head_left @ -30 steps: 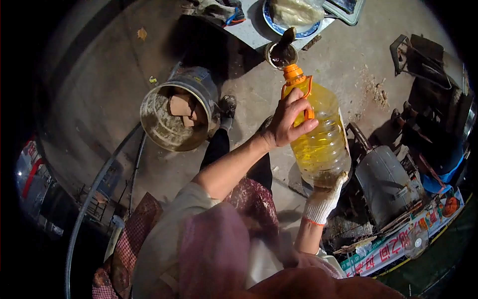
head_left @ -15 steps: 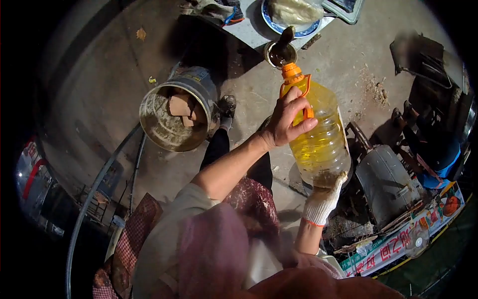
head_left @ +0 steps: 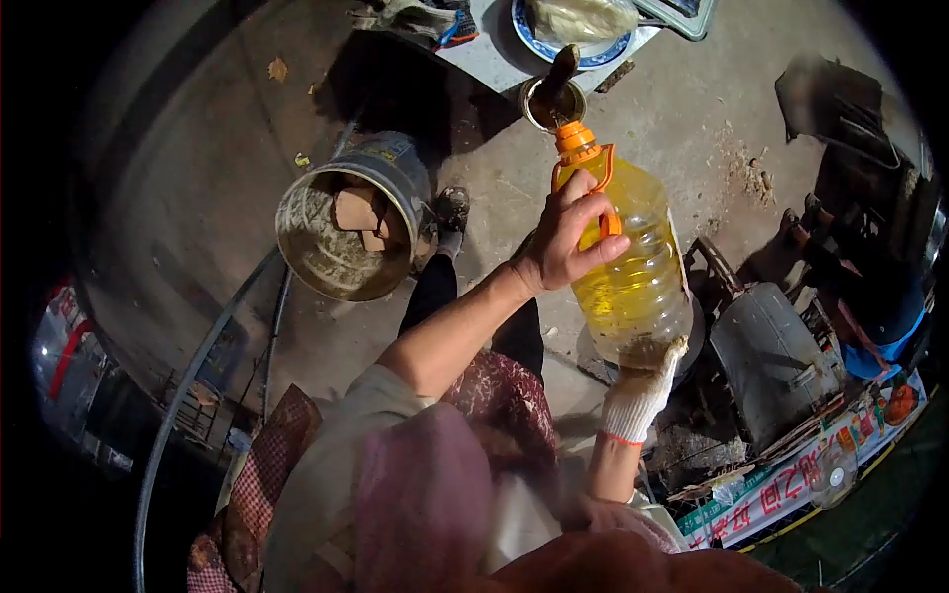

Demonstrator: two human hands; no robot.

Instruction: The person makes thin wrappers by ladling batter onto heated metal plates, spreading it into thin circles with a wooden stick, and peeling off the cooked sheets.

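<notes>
A large clear plastic oil bottle (head_left: 633, 247) with yellow liquid inside lies tilted, its orange neck at the rim of a small round container (head_left: 539, 117). My bare left hand (head_left: 578, 237) is closed around the bottle's orange handle. At the base, my right hand (head_left: 638, 400), in a white knitted glove, supports the bottle from below; its fingers are partly hidden. Inside the container is dark liquid, and a dark stick-like tool (head_left: 563, 69) stands in it, its lower end hidden.
A table corner (head_left: 484, 54) bears a blue-rimmed plate (head_left: 529, 40) with a bagged pale mass and cloth gloves (head_left: 425, 20). To the left, a metal bucket (head_left: 316, 252) holds brown blocks. A grey metal box (head_left: 771, 346) stands at right; a person's legs (head_left: 835, 267) show beyond.
The view has shifted slightly. Both hands keep their hold on the tilted bottle, and its neck stays by the container. The person at right has moved a little.
</notes>
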